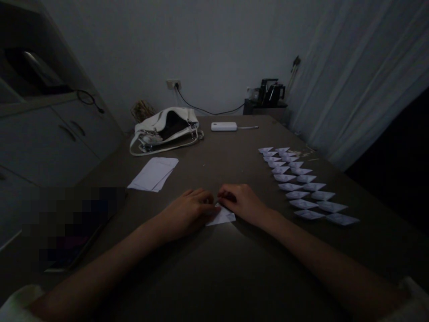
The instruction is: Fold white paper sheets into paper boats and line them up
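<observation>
Both my hands rest on a dark table [234, 268], pressing a small folded piece of white paper [223, 217] between them. My left hand [189, 212] lies over the paper's left side with fingers curled down on it. My right hand [243, 202] pinches the paper's upper right edge with fingers closed. Most of the paper is hidden beneath my fingers. The room is dim.
Two rows of several folded white paper boats [303, 185] lie to the right. A stack of white sheets [154, 173] lies to the left, a white handbag [166, 127] and a white power bank [224, 126] farther back. A blurred dark object [73, 223] sits at left.
</observation>
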The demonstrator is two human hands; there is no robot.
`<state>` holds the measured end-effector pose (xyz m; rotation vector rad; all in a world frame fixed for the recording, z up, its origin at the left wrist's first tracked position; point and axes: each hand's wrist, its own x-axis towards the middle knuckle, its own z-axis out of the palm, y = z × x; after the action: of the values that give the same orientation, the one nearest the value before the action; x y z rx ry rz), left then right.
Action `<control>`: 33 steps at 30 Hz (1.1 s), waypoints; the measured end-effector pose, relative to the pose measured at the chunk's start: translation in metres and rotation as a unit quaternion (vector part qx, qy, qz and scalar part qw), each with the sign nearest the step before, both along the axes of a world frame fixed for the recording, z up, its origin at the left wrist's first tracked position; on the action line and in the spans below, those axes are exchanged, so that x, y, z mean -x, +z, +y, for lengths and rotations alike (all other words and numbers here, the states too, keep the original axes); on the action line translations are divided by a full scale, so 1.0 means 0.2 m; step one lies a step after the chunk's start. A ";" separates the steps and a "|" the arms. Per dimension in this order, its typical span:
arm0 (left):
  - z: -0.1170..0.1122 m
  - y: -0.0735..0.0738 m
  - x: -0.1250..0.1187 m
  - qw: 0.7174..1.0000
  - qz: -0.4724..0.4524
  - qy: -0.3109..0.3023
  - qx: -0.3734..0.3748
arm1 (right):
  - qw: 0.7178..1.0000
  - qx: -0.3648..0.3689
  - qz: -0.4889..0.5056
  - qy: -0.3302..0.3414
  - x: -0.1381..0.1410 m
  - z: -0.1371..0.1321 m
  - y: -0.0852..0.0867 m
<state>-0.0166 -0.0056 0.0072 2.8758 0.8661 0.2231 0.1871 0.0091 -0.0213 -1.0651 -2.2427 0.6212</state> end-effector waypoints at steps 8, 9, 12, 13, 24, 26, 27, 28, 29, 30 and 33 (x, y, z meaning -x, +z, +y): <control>-0.01 0.00 0.00 1.000 0.009 0.006 -0.002 | 0.996 -0.047 -0.073 0.007 0.02 0.00 0.02; -0.01 0.00 0.00 1.000 0.011 0.008 -0.003 | 0.995 -0.051 -0.083 0.011 0.02 0.00 0.02; 0.00 -0.01 0.00 1.000 0.015 0.012 -0.003 | 0.988 -0.086 -0.126 0.017 0.02 0.00 0.04; 0.00 -0.02 0.00 1.000 0.016 0.015 -0.002 | 0.984 -0.104 -0.144 0.016 0.01 0.00 0.05; -0.02 0.00 0.00 0.999 0.021 0.029 0.009 | 0.960 -0.146 -0.237 0.033 -0.06 -0.04 0.12; -0.02 0.00 0.00 0.999 0.020 0.031 0.010 | 0.961 -0.137 -0.239 0.033 -0.08 -0.04 0.13; -0.02 0.00 0.00 0.999 0.020 0.031 0.011 | 0.962 -0.131 -0.238 0.032 -0.09 -0.05 0.13; -0.02 0.00 0.00 0.999 0.019 0.031 0.011 | 0.963 -0.127 -0.236 0.033 -0.10 -0.06 0.13; -0.02 0.00 0.00 0.999 0.018 0.031 0.011 | 0.964 -0.122 -0.234 0.033 -0.11 -0.06 0.14; -0.02 0.00 0.00 0.999 0.017 0.031 0.012 | 0.965 -0.117 -0.234 0.034 -0.11 -0.07 0.15; -0.02 0.01 0.00 0.999 0.013 0.029 0.012 | 0.967 -0.093 -0.236 0.035 -0.12 -0.08 0.16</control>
<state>-0.0158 -0.0093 0.0088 2.8401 0.9509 0.1797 0.2121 -0.0075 0.0107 -1.1290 -2.6906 0.1835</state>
